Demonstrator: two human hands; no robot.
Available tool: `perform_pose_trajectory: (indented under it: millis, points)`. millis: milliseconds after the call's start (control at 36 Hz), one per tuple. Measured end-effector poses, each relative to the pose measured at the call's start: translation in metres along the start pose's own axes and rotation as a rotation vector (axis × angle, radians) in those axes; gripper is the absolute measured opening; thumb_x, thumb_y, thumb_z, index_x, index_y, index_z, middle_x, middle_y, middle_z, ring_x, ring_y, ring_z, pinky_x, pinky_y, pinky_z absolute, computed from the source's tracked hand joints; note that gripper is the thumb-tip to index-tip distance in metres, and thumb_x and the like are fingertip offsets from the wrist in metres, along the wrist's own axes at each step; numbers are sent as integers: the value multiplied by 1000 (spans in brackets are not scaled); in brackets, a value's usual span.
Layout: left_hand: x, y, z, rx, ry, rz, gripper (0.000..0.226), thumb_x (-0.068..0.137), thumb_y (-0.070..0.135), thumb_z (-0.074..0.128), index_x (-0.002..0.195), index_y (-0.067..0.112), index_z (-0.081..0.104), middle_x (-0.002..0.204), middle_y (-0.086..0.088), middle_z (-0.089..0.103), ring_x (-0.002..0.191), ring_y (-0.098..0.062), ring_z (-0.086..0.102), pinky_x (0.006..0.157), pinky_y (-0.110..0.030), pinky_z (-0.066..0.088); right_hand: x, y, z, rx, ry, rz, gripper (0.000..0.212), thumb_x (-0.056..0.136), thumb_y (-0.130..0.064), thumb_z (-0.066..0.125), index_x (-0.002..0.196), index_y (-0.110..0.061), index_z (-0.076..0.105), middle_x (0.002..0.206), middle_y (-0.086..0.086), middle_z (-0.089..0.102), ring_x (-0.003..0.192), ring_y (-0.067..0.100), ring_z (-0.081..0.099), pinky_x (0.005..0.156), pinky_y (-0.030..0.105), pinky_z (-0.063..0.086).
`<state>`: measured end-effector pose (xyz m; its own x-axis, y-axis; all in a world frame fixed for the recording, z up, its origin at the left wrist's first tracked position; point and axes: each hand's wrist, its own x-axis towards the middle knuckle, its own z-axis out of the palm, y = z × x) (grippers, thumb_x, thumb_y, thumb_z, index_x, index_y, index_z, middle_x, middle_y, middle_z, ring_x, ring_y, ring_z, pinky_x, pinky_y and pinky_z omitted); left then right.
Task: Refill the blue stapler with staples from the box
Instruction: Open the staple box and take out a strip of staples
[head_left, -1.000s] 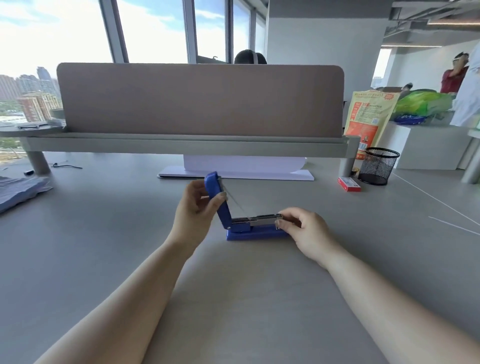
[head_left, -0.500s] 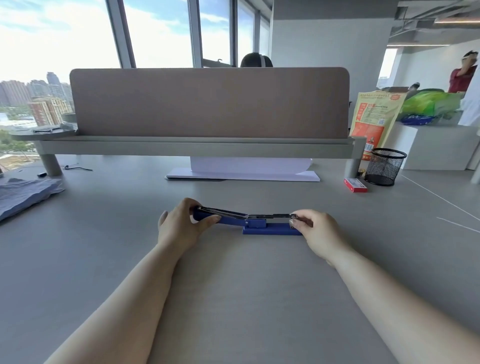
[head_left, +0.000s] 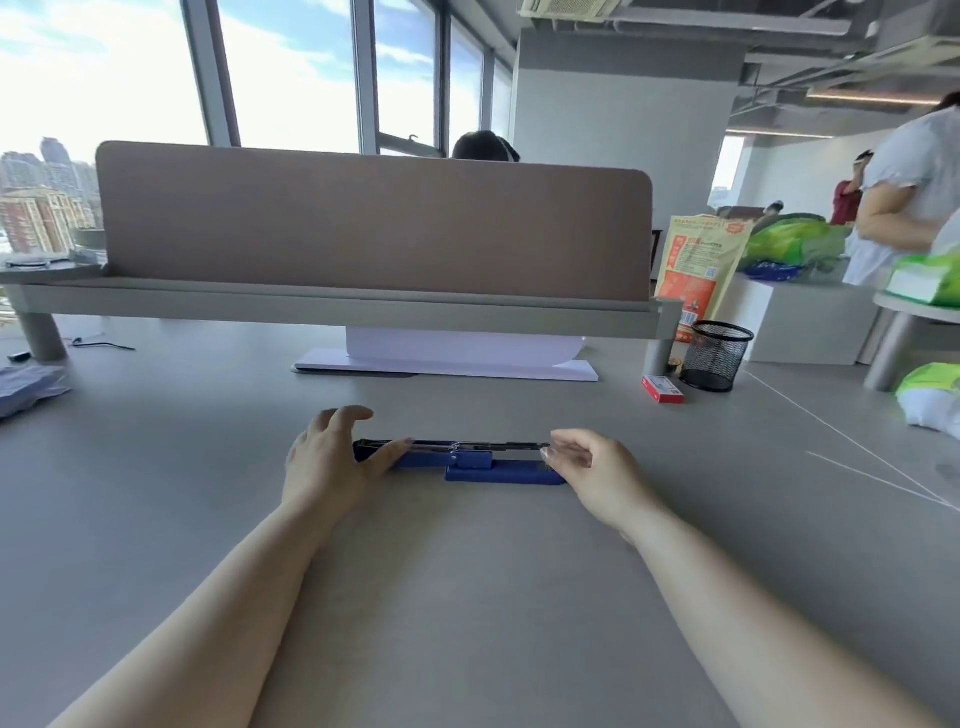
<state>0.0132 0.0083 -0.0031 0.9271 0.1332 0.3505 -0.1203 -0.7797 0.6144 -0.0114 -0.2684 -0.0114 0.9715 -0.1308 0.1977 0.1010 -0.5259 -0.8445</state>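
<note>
Stapler (head_left: 467, 458) splayed flat, channel contents unclear; left hand (head_left: 332, 457) spread, right hand (head_left: 597, 467) loosely curled, neither clamped.

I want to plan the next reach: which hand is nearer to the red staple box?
The right hand. It rests at the right end of the blue stapler, with the red staple box beyond it to the right. The left hand is at the stapler's far left end.

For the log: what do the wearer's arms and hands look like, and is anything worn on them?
Both forearms are bare as far as the frame shows: no sleeves, gloves, watch or bracelet. No rings visible on the left hand or the right hand. The nails look short and unpainted, though the picture is too soft to be sure.
</note>
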Motion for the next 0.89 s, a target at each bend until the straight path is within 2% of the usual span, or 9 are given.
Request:
perform_pose_trajectory:
  millis: [83, 139, 250, 333, 417, 528, 639, 778, 889]
  points:
    - [-13, 31, 3, -58, 64, 142, 48, 78, 53, 60, 117, 27, 52, 130, 0, 50, 115, -27, 49, 95, -40, 40, 1, 7, -23, 9, 67, 39, 34, 82, -35, 62, 114, -22, 59, 121, -2, 63, 114, 13, 56, 98, 32, 45]
    - [-26, 57, 10, -67, 29, 279, 42, 81, 49, 59, 117, 28, 53, 127, 4, 52, 115, -22, 48, 94, -36, 40, 3, 15, -41, 14, 120, 68, 32, 83, -33, 62, 112, -21, 60, 122, 2, 64, 112, 15, 58, 98, 34, 46]
    - [-59, 100, 39, -75, -166, 550, 39, 84, 48, 55, 118, 28, 52, 125, 10, 53, 115, -14, 47, 93, -24, 36, 1, 37, -78, -121, 177, 94, 32, 83, -28, 62, 114, -18, 59, 124, 4, 63, 112, 18, 58, 99, 34, 44]
    - [-74, 128, 72, -40, -393, 651, 48, 86, 50, 50, 129, 29, 44, 139, 11, 44, 130, -12, 36, 106, -24, 29, -2, 53, -104, -238, 188, 121, 36, 84, -29, 60, 118, -18, 56, 127, 2, 61, 117, 20, 55, 99, 33, 42]
    - [-74, 154, 104, 59, -556, 688, 57, 89, 49, 44, 140, 28, 29, 153, 7, 26, 141, -13, 20, 115, -27, 15, 2, 69, -120, -322, 200, 140, 40, 83, -30, 60, 121, -19, 53, 130, 1, 59, 119, 22, 53, 101, 34, 41]
    - [-63, 171, 131, 273, -607, 657, 69, 90, 60, 25, 146, 23, 12, 159, 5, 7, 145, -11, 1, 120, -35, -2, 16, 86, -125, -376, 177, 159, 51, 83, -35, 58, 130, -20, 45, 139, 4, 51, 126, 25, 48, 106, 40, 39]
    - [-61, 170, 140, 345, -655, 622, 72, 88, 63, 17, 147, 24, 4, 158, 8, -1, 145, -10, -6, 119, -35, -3, 43, 94, -122, -481, 105, 109, 62, 84, -41, 54, 139, -21, 32, 149, 3, 38, 135, 23, 36, 111, 41, 33]
    - [-61, 169, 139, 331, -618, 623, 72, 87, 66, 17, 147, 27, 3, 158, 12, -2, 144, -6, -6, 119, -33, -3, 86, 96, -119, -586, 55, 66, 67, 86, -47, 46, 143, -23, 20, 156, 0, 20, 142, 22, 23, 114, 43, 28]
    - [-61, 168, 139, 301, -586, 622, 71, 86, 66, 19, 146, 29, 5, 157, 15, 0, 144, -4, -6, 118, -30, -4, 116, 100, -120, -679, 23, 48, 69, 89, -50, 39, 145, -21, 12, 159, -2, 4, 146, 22, 5, 117, 42, 16]
